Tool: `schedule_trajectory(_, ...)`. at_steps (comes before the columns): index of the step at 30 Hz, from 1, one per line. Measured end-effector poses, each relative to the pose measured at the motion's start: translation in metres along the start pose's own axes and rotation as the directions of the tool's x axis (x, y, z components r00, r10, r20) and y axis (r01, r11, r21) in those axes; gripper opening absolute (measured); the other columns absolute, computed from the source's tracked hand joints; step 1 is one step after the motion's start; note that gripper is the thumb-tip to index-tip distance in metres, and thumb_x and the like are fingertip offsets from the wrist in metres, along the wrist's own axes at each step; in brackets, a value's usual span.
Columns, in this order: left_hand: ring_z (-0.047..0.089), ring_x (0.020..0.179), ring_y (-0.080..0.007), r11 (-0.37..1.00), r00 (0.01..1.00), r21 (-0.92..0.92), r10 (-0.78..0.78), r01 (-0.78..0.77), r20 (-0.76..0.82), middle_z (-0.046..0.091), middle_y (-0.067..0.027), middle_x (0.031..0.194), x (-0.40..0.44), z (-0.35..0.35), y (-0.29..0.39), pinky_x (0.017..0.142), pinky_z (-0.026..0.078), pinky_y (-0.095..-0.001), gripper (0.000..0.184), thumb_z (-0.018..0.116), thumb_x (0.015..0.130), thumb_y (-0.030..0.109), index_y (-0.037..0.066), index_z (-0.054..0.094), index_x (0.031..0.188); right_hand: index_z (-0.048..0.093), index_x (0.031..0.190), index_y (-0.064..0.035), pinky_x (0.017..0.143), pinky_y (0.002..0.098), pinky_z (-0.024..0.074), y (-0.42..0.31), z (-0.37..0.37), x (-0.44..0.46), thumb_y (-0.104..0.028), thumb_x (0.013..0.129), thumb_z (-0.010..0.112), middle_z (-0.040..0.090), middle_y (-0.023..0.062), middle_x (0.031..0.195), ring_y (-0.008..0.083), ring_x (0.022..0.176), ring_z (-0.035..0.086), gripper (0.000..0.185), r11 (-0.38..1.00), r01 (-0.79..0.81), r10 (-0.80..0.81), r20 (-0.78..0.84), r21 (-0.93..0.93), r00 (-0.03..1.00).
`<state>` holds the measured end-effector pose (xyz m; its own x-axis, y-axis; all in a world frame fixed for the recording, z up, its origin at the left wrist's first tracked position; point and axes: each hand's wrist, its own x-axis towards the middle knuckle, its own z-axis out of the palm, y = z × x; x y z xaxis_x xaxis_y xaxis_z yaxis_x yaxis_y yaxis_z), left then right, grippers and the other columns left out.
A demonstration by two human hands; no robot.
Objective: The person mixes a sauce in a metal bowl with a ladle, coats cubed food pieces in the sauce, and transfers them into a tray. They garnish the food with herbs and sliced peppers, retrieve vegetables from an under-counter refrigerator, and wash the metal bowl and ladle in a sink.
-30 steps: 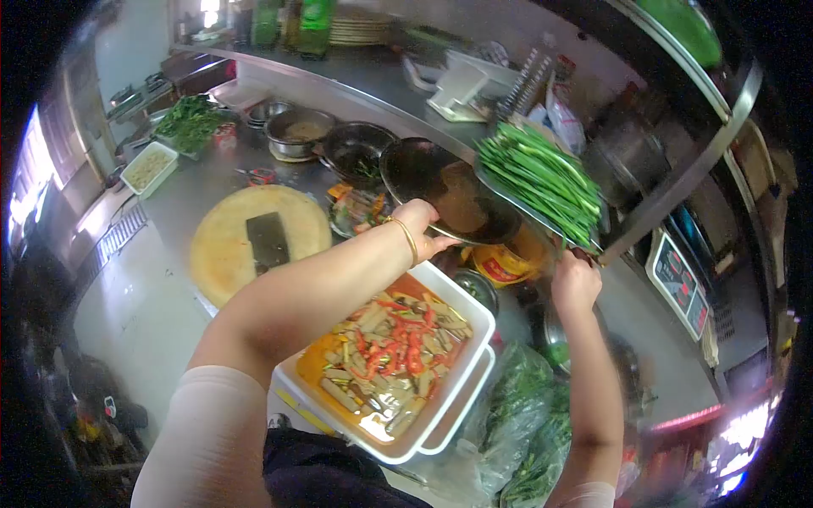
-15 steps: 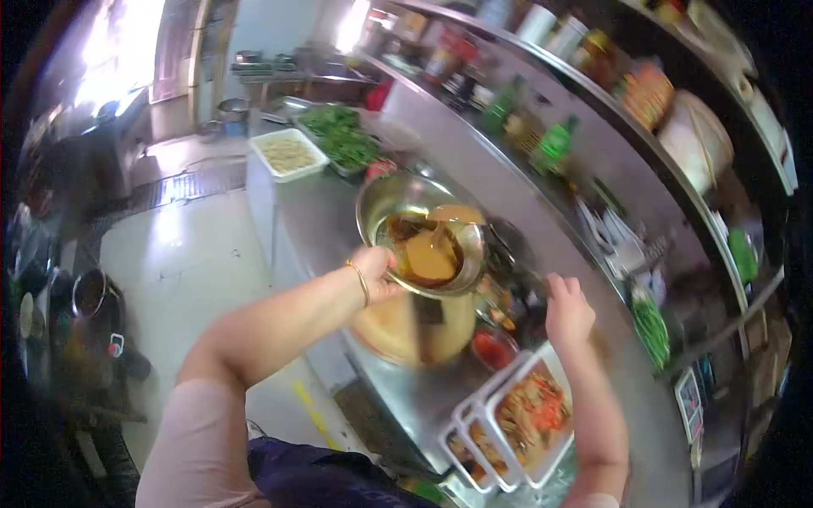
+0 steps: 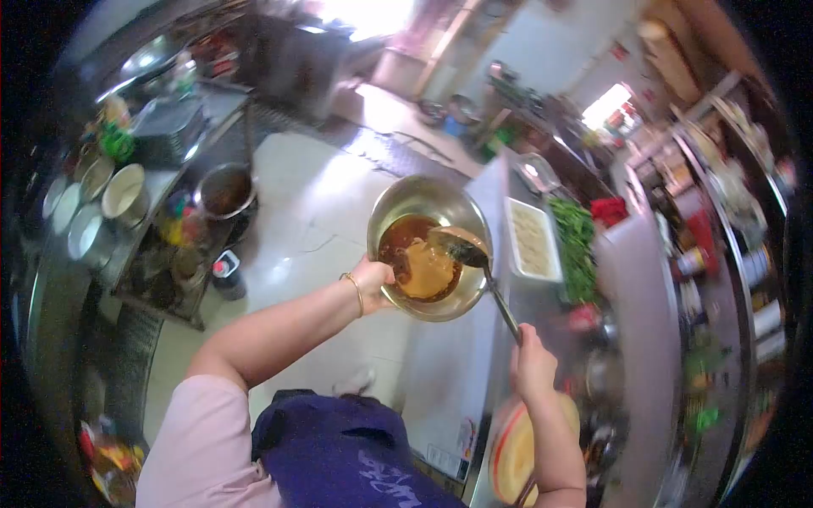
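Pale glossy floor (image 3: 309, 224) behind work. Right hand (image 3: 535, 364), lower right of centre: closed round ladle (image 3: 502, 305) handle. Ladle: dark, long axis diagonal, head up-left over bowl. Left hand (image 3: 373, 284), centre: thumb and fingers clamping rim of metal bowl (image 3: 411, 201). Bowl: round, shiny, brown liquid (image 3: 398, 237), tan paste (image 3: 425, 269) inside. White tray (image 3: 538, 277) beyond, upper right.

one wide, dark-cornered view from that person's head, facing forward and steeply down, purple apron (image 3: 339, 453) at bottom centre, metal mixing bowl (image 3: 421, 198) close below the lens mid-frame, pale floor (image 3: 288, 190) receding toward the top
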<state>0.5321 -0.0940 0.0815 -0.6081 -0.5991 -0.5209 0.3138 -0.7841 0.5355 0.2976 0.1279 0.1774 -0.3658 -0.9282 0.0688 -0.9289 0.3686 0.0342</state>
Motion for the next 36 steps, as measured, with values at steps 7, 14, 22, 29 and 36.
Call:
schedule_trajectory(7,0.06,0.101,-0.0334,0.964,0.938,-0.224,0.063,-0.146,-0.342,0.054,-0.013,0.114,0.083,-0.125,0.061,0.082,0.054,-0.0562,0.058,0.042,0.072,-0.009,0.011,0.04,0.127,0.045,0.113,-0.0108,0.067,0.0511,0.0471,-0.077,0.089,0.205,-0.02,0.089,0.054,0.063,0.0179,0.09,0.0407,0.075,0.062,0.028,0.939,0.33,-0.342,0.138,0.098,0.93)
schedule_trajectory(14,0.061,0.097,-0.0348,0.797,0.842,-0.47,0.087,-0.379,-0.532,0.057,-0.0149,0.107,0.143,-0.217,0.073,0.086,0.052,-0.0537,0.046,0.044,0.074,-0.007,0.001,0.046,0.119,0.046,0.11,-0.0097,0.056,0.0444,0.0468,-0.165,0.15,0.379,-0.022,0.09,0.052,0.062,0.0151,0.079,0.0347,0.067,0.062,0.024,0.748,0.624,-0.664,0.248,0.227,0.705)
schedule_trajectory(22,0.061,0.096,-0.035,0.63,0.684,-0.494,0.082,-0.599,-0.725,0.057,-0.0159,0.105,0.192,-0.342,0.074,0.085,0.051,-0.0569,0.044,0.045,0.075,-0.008,0.0,0.047,0.118,0.047,0.108,-0.0105,0.039,0.0246,0.0367,-0.343,0.231,0.468,-0.03,0.098,0.041,0.043,0.0003,0.064,0.0092,0.042,0.037,0.022,0.725,-0.529,-0.586,0.799,0.441,-0.137)
schedule_trajectory(29,0.06,0.096,-0.0331,0.498,0.664,-0.604,-0.073,-0.623,-0.744,0.054,-0.0151,0.103,0.19,-0.457,0.003,0.083,0.052,-0.0537,0.043,0.043,0.074,-0.008,0.003,0.046,0.116,0.047,0.109,-0.0084,0.039,0.0265,0.0367,-0.545,0.404,0.508,-0.022,0.092,0.055,0.052,0.0034,0.073,0.0105,0.042,0.043,0.023,0.643,-0.315,-0.66,0.714,0.698,0.234)
schedule_trajectory(36,0.057,0.107,-0.0371,0.45,0.523,-0.547,-0.188,-0.706,-0.831,0.053,-0.0197,0.118,0.142,-0.475,-0.027,0.091,0.05,-0.0526,0.049,0.044,0.075,-0.003,-0.003,0.04,0.124,0.046,0.107,-0.001,0.076,0.045,0.0478,-0.636,0.554,0.526,-0.018,0.087,0.058,0.063,0.0228,0.092,0.0399,0.085,0.061,0.029,0.695,0.412,-0.716,0.512,0.589,0.475)
